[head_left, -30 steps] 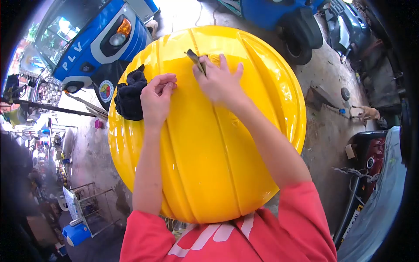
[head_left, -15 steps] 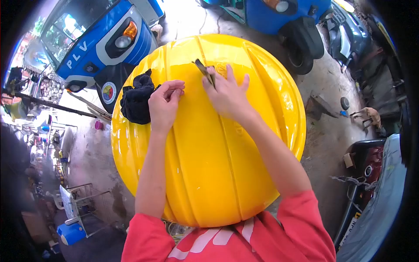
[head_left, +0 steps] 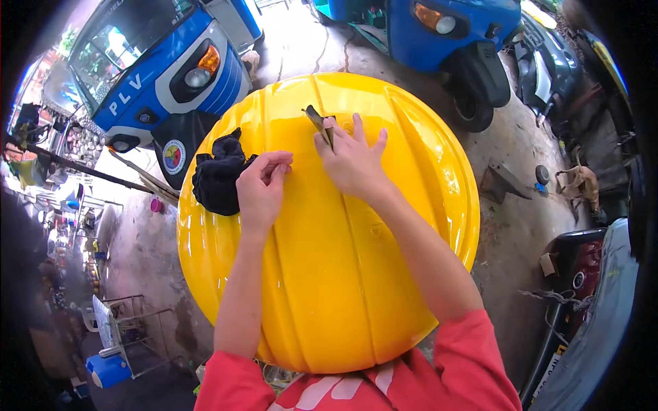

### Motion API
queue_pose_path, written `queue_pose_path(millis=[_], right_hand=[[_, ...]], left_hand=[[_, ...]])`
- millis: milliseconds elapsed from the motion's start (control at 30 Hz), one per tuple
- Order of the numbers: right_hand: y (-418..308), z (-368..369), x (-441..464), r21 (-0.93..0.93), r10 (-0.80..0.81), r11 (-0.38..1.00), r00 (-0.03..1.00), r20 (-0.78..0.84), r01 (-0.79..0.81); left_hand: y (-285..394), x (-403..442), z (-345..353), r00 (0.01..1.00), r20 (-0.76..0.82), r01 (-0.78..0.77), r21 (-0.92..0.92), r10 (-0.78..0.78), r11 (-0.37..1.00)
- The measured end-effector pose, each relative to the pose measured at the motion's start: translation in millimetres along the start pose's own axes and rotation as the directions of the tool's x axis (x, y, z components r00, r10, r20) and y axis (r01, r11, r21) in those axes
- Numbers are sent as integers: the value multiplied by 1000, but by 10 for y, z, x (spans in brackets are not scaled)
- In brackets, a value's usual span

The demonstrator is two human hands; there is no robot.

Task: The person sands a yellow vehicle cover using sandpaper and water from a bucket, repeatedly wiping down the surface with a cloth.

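Observation:
A large glossy yellow ribbed panel [head_left: 312, 274] lies in front of me against my red shirt. Between the thumb and index finger of my right hand [head_left: 355, 163] is a small dark folded strip that looks like sandpaper [head_left: 317, 122]; the other fingers spread over the panel's upper part. To its left, my left hand [head_left: 262, 188] has its thumb and fingertips pinched together above the panel; anything between them is too small or hidden to make out. A bunched black cloth [head_left: 218, 185] rests on the panel just beyond the left hand.
Two blue three-wheeled vehicles [head_left: 147, 89] stand at the far side, one to the left and one to the right. A dog [head_left: 582, 183] is on the concrete floor at right, near a dark red vehicle [head_left: 581, 264]. At lower left stands a metal frame [head_left: 133, 325] by a blue container [head_left: 110, 370].
My view has tilted up slightly, so the panel and hands sit lower in the frame. The right hand keeps its hold on the strip, with its fingers shifted slightly; the left hand stays pinched.

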State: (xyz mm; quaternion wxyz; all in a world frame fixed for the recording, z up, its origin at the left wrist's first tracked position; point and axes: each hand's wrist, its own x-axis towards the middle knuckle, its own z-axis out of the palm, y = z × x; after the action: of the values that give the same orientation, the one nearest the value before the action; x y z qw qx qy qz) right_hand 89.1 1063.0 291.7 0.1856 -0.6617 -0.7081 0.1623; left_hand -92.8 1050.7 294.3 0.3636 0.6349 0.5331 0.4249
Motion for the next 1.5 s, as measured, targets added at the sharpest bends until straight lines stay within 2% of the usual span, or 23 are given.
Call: queue_pose_path(millis=[67,100,167,200,300,400,467,600,667,767,833,933,1100,1200,1267,1300,1367,1500], right_hand=[[-52,-102,114,136,58,989,997,43,-63],[-61,-123,295,142,52,988,998,28,-56],[-90,-163,747,148,142,976,981,134,-161],[-121,-166,862,156,138,975,983,123,-156],[-119,-106,850,185,206,955,968,144,-231],[-136,-112,363,150,159,973,981,109,-174],[-117,-24,117,173,111,979,994,-10,-108],[-111,12,673,100,61,993,998,2,-61],[-139,-37,978,174,150,971,984,98,-165],[-175,5,877,155,190,968,980,63,-198],[-171,-59,525,161,172,971,984,49,-178],[-123,-70,312,189,150,969,987,50,-157],[-109,-119,913,204,171,961,981,94,-187],[-122,-78,759,129,220,961,959,178,-244],[-107,-127,299,167,138,973,983,122,-158],[-123,-135,39,161,144,973,978,153,-168],[-155,-153,-369,142,89,985,995,48,-95],[-141,-194,-138,137,43,989,998,38,-48]], left_hand=[[45,-18,-2,1000,-1,7,26,-7,1000],[74,-10,-9,1000,-3,10,51,-9,999],[21,-18,-19,1000,-13,-1,44,2,999],[33,-24,-10,1000,-18,8,26,-8,1000],[66,-46,-3,999,-18,47,16,-47,999],[61,18,-6,999,-18,45,31,-45,998],[33,-59,6,999,-8,43,61,-43,997],[15,-41,4,999,-37,18,33,-17,999],[19,-1,1,998,-53,-18,17,19,1000],[7,-55,3,998,-56,29,-24,-30,999],[17,-21,20,998,-63,-14,34,16,999],[64,-21,13,999,-24,36,5,-36,999],[8,0,28,997,-76,3,8,-2,1000],[13,-28,16,997,-79,8,3,-8,1000],[39,3,34,996,-83,40,-5,-40,999],[31,23,19,997,-74,7,8,-6,1000],[24,-16,23,998,-62,-3,21,5,1000],[60,-11,41,997,-78,-10,1,10,1000]])
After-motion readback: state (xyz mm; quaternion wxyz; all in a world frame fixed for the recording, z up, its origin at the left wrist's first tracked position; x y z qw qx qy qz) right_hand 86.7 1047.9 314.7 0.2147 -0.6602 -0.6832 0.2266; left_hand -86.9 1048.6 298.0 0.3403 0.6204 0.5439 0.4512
